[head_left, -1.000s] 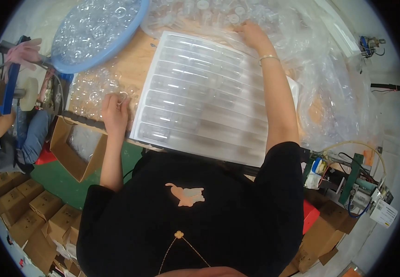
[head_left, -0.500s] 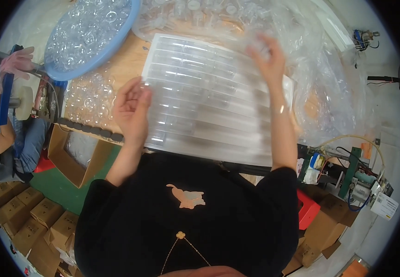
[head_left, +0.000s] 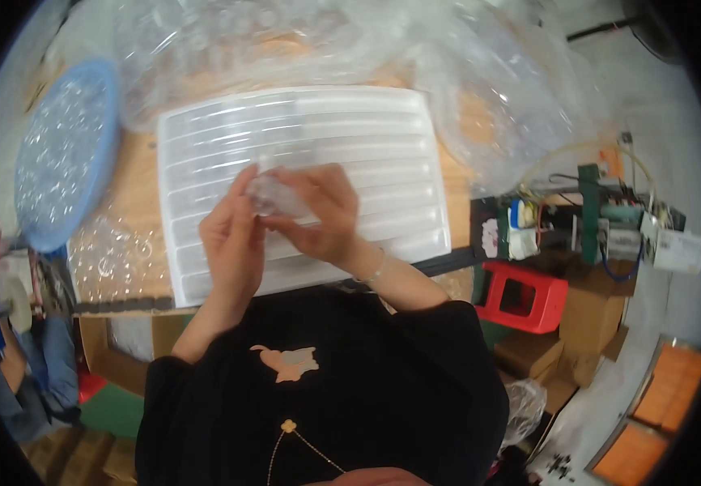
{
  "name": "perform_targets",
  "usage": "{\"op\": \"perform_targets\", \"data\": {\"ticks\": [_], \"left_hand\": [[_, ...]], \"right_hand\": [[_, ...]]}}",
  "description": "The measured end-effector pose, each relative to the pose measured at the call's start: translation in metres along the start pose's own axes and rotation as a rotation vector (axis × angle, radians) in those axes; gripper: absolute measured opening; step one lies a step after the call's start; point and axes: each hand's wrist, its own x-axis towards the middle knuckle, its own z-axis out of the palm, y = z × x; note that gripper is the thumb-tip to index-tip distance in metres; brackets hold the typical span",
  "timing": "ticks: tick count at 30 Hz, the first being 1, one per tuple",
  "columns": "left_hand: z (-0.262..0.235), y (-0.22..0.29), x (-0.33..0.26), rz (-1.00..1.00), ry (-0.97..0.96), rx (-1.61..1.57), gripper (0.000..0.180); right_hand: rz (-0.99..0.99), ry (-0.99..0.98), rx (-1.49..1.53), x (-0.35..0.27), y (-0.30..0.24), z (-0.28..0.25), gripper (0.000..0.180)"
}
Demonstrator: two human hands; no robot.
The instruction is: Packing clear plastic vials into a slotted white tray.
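Observation:
Both hands meet over the left half of a white ribbed tray (head_left: 371,146) on the table. Between them is a clear plastic part (head_left: 279,199), smeared a little by motion, its exact kind hard to make out. My left hand (head_left: 235,235) pinches its left end with thumb and fingertips. Curled round its right side, my right hand (head_left: 322,212) grips it with thumb and fingers. Clear plastic pieces (head_left: 241,121) lie in the tray's upper left grooves, beyond my hands.
A blue basin (head_left: 112,174) full of clear pieces stands at the left. Loose clear round pieces (head_left: 116,261) lie near it. Clear plastic bags (head_left: 504,105) line the far and right sides. Right of the table are machine parts and a red frame (head_left: 520,298); another person sits far left.
My right hand has come from the tray's far right to meet my left hand, and a clear part is now between them. The whole view has turned, and fewer pieces show in the tray.

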Motion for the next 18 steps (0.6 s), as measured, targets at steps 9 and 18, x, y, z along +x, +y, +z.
{"op": "perform_targets", "data": {"ticks": [9, 18], "left_hand": [[-0.017, -0.013, -0.001, 0.398, -0.143, 0.604, 0.056], [-0.031, -0.011, -0.010, 0.312, -0.315, 0.687, 0.067]], "right_hand": [[0.512, -0.161, -0.493, 0.025, 0.122, -0.122, 0.024], [0.672, -0.588, -1.531, -0.020, 0.246, -0.270, 0.015]]}}
